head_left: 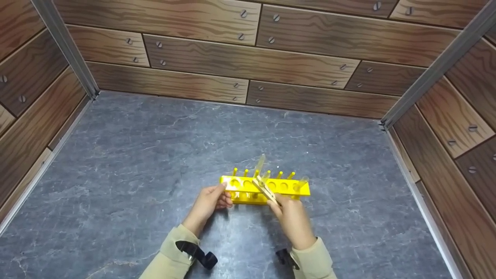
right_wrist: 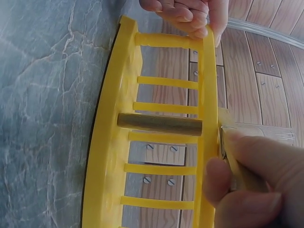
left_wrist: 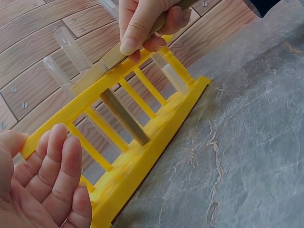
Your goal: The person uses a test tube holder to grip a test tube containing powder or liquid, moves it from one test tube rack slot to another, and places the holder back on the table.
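Walls (head_left: pixel 193 54) printed with wooden planks and screw heads enclose a grey marble-patterned surface (head_left: pixel 128 155), where a person in pale sleeves (head_left: pixel 176 246) works at a yellow test-tube rack (head_left: pixel 278 182), standing with its long side running left to right before the body. The left hand (head_left: pixel 211 198) holds the rack's left end by its top plate, thumb above and fingers below; the right hand (head_left: pixel 293 217), nearer the middle, grips a wooden clamp (head_left: pixel 265 190) between thumb and fingers. The clamp slants forward and to the left, its far end just over the top plate. There, in the third front hole from the left, stands a tube with olive-brown contents (left_wrist: pixel 124 116), ahead and to the left of the right hand's grip. The relation that appears to count is this crossing: the tube's long axis is upright, while the clamp's runs roughly crosswise to it, where the glass rises above the plate. Whether the clamp's jaws pinch the glass or only lie against it cannot be told. Behind, a clear tube (head_left: pixel 260 163) rises from the back row, while a tube with whitish contents (left_wrist: pixel 175 78) occupies the rack's right end.
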Demonstrator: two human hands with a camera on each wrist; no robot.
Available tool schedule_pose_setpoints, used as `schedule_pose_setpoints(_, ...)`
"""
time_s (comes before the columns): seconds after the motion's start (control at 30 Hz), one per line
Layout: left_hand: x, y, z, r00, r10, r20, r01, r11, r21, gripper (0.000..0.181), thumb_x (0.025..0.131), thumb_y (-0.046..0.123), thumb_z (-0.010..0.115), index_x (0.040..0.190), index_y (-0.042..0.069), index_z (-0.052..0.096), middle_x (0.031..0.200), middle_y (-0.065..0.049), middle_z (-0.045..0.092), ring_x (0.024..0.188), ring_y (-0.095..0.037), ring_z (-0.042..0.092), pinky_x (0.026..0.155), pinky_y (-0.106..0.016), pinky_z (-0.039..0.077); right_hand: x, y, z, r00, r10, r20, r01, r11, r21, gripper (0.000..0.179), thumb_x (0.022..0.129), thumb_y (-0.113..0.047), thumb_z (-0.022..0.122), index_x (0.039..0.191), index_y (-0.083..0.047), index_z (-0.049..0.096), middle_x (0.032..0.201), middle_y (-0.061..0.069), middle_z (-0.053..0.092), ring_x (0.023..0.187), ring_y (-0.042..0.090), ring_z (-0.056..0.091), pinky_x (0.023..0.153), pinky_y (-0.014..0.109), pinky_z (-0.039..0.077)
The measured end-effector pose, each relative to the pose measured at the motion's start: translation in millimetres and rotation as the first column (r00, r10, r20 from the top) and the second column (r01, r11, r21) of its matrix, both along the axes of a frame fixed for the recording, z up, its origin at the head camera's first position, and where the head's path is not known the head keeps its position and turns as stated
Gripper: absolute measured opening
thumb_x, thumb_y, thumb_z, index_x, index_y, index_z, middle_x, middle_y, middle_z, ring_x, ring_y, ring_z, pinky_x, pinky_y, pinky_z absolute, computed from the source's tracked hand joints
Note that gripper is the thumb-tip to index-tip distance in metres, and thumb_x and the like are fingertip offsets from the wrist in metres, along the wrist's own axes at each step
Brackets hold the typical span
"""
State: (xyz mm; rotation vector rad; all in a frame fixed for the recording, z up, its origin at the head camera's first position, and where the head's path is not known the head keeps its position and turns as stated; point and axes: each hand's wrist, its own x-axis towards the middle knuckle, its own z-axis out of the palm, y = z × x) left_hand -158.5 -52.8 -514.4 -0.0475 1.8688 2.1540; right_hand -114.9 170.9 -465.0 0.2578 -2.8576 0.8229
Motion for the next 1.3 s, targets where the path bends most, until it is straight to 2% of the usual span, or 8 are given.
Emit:
schedule_pose_setpoints(0.2, 1.5, 0.6, -2.7, 1.000, 0.002, -0.004, -0.002, 1.000, 0.005, 0.043, 0.096, 0.028, 0.051, 0.082, -0.010, 0.062, 0.064, -0.003, 0.063, 0.059, -0.013, 0.062, 0.067, -0.035, 0.055, 0.7, 3, 2.0, 1.000, 0.005, 0.017, -0.005, 1.000, 0.015, 0.016, 0.088, -0.019, 0.065, 0.075, -0.014, 0.058, 0.056, -0.007, 0.044, 0.046, 0.006, 0.033, 0.041, 0.020, 0.031)
schedule_pose_setpoints(0.33, 0.8, -0.7, -1.5, 1.000, 0.001, 0.010, -0.001, 1.000, 0.010, 0.042, 0.096, 0.028, 0.050, 0.080, -0.008, 0.063, 0.064, -0.004, 0.064, 0.058, -0.013, 0.062, 0.067, -0.034, 0.055, 0.1, 3, 5.8, 1.000, -0.004, 0.029, 0.004, 1.000, 0.019, 0.015, 0.088, -0.019, 0.065, 0.075, -0.014, 0.059, 0.056, -0.008, 0.043, 0.046, 0.005, 0.034, 0.040, 0.020, 0.031)
schedule_pose_setpoints(0.47, 5.0, -2.5, 14.9, 1.000, -0.014, 0.009, 0.014, 1.000, 0.011, 0.039, 0.098, 0.024, 0.048, 0.079, -0.007, 0.063, 0.064, -0.005, 0.064, 0.059, -0.014, 0.062, 0.070, -0.039, 0.054, -0.5, 2, 10.5, 1.000, -0.005, 0.018, 0.004, 1.000, 0.029, 0.016, 0.089, -0.019, 0.064, 0.075, -0.014, 0.058, 0.056, -0.008, 0.043, 0.046, 0.006, 0.034, 0.040, 0.020, 0.031)
schedule_pose_setpoints(0.53, 8.3, -2.8, 24.0, 1.000, -0.019, 0.007, 0.019, 1.000, 0.010, 0.038, 0.098, 0.020, 0.046, 0.081, -0.010, 0.062, 0.065, -0.006, 0.064, 0.059, -0.014, 0.062, 0.072, -0.041, 0.054, -0.3, 3, 12.2, 1.000, 0.000, 0.006, 0.000, 0.999, 0.040, 0.016, 0.089, -0.019, 0.064, 0.076, -0.014, 0.058, 0.056, -0.008, 0.042, 0.046, 0.006, 0.033, 0.040, 0.020, 0.031)
schedule_pose_setpoints(0.6, 10.7, -3.0, 29.3, 1.000, -0.020, 0.000, 0.020, 1.000, 0.015, 0.038, 0.098, 0.020, 0.047, 0.081, -0.010, 0.062, 0.065, -0.006, 0.064, 0.060, -0.014, 0.062, 0.071, -0.039, 0.054, 0.1, 4, 13.5, 1.000, 0.004, -0.003, -0.004, 0.999, 0.051, 0.016, 0.090, -0.020, 0.063, 0.076, -0.014, 0.058, 0.055, -0.008, 0.042, 0.045, 0.006, 0.032, 0.039, 0.020, 0.030)
schedule_pose_setpoints(0.9, 11.1, -2.5, 28.8, 1.000, -0.024, 0.009, 0.024, 0.999, 0.032, 0.040, 0.098, 0.020, 0.047, 0.084, -0.015, 0.060, 0.066, -0.007, 0.064, 0.060, -0.015, 0.063, 0.072, -0.038, 0.055, 2.2, 5, 19.0, 1.000, -0.001, -0.002, 0.001, 0.997, 0.071, 0.016, 0.090, -0.021, 0.062, 0.076, -0.014, 0.058, 0.053, -0.006, 0.039, 0.042, 0.006, 0.030, 0.038, 0.020, 0.028)
schedule_pose_setpoints(1.13, 11.0, -3.0, 29.0, 1.000, -0.019, 0.006, 0.019, 1.000, 0.024, 0.040, 0.098, 0.019, 0.046, 0.083, -0.016, 0.060, 0.064, -0.006, 0.064, 0.058, -0.014, 0.062, 0.073, -0.042, 0.054, 2.9, 5, 23.4, 0.998, 0.014, -0.064, -0.009, 0.996, 0.089, 0.016, 0.089, -0.021, 0.064, 0.077, -0.012, 0.058, 0.053, -0.006, 0.036, 0.044, 0.006, 0.029, 0.040, 0.020, 0.029)
schedule_pose_setpoints(1.3, 11.3, -3.3, 29.9, 1.000, -0.016, 0.003, 0.016, 1.000, 0.022, 0.040, 0.098, 0.020, 0.047, 0.083, -0.016, 0.060, 0.064, -0.006, 0.064, 0.059, -0.014, 0.062, 0.073, -0.043, 0.054, 3.8, 5, 26.8, 0.998, 0.008, -0.054, -0.003, 0.996, 0.086, 0.017, 0.089, -0.021, 0.064, 0.076, -0.012, 0.058, 0.054, -0.006, 0.037, 0.045, 0.007, 0.030, 0.040, 0.020, 0.030)
